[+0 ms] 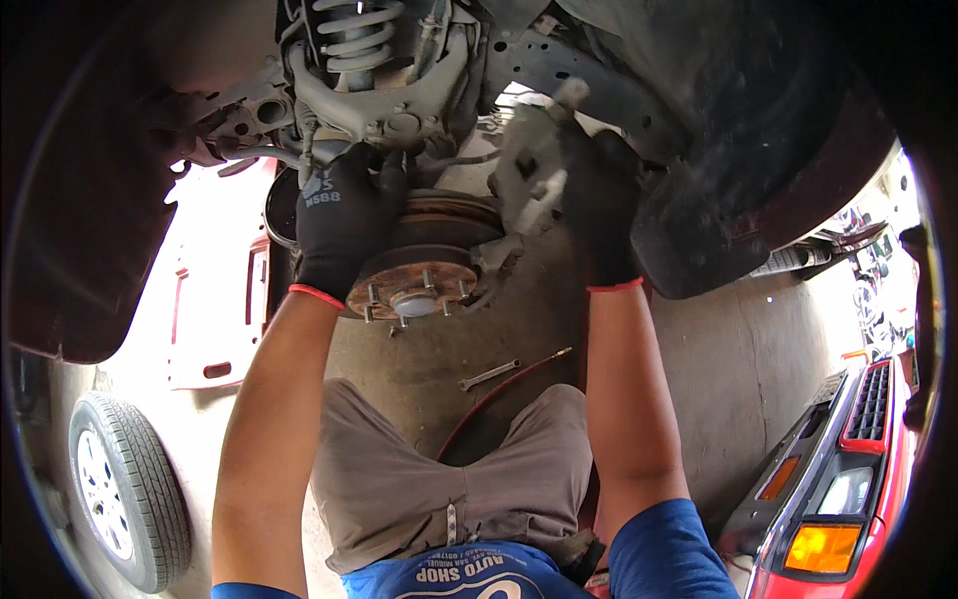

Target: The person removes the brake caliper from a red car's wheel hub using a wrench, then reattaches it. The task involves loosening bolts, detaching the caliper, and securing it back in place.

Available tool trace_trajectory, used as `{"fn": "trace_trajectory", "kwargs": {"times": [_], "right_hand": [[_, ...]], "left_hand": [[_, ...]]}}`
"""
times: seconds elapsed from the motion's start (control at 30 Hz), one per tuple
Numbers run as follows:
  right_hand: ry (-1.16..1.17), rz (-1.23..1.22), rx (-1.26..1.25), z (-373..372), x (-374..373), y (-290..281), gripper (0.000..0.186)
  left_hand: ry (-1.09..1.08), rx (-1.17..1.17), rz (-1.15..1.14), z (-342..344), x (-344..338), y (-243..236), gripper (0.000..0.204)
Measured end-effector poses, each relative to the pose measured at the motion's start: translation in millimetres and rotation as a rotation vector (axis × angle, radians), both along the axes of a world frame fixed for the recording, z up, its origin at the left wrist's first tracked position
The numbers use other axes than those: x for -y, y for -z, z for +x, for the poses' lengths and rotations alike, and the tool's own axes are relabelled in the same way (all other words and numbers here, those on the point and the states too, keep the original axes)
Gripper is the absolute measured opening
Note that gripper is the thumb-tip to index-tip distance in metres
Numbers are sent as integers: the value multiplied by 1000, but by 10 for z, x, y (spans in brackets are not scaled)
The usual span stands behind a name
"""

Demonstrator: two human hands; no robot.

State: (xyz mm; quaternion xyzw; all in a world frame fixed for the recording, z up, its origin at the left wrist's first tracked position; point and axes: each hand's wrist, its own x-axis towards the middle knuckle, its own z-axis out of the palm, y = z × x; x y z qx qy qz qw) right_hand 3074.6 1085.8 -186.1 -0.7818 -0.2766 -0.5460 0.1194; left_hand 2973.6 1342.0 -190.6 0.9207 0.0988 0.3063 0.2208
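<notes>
Clamped in the right hand [599, 195], the brake caliper [532, 165] is held beside the rotor [429, 257], seemingly so its weight is borne; whether anything is gripped by the left hand [349, 215], below the control arm [374, 108], cannot be told.

We reach both bare forearms [274, 429] up and forward, left gloved hand [349, 215] showing its back, right gloved hand [604, 205] upright, its fingers apparently curled, though blurred.
</notes>
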Motion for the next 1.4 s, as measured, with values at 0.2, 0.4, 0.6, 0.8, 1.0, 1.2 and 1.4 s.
{"fn": "trace_trajectory", "kwargs": {"times": [0.2,0.4,0.6,0.8,1.0,1.2,1.4], "right_hand": [[-49,44,-150,110,90,81,18],[-209,324,-238,299,541,476,40],[-38,136,-36,206,428,282,32],[-165,276,-344,103,-136,89,20],[-135,333,-98,10,-410,27,29],[-171,342,-372,-180,-302,-248,45],[-139,168,-380,-290,-91,-382,57]], "left_hand": [[57,52,9,-8,-5,-16,37],[44,98,26,-4,31,29,32],[41,100,21,-6,46,-4,29],[28,93,111,34,-86,159,32],[92,117,145,162,-211,300,26],[184,153,55,86,-157,189,29],[215,155,-19,80,-137,152,31]]}}
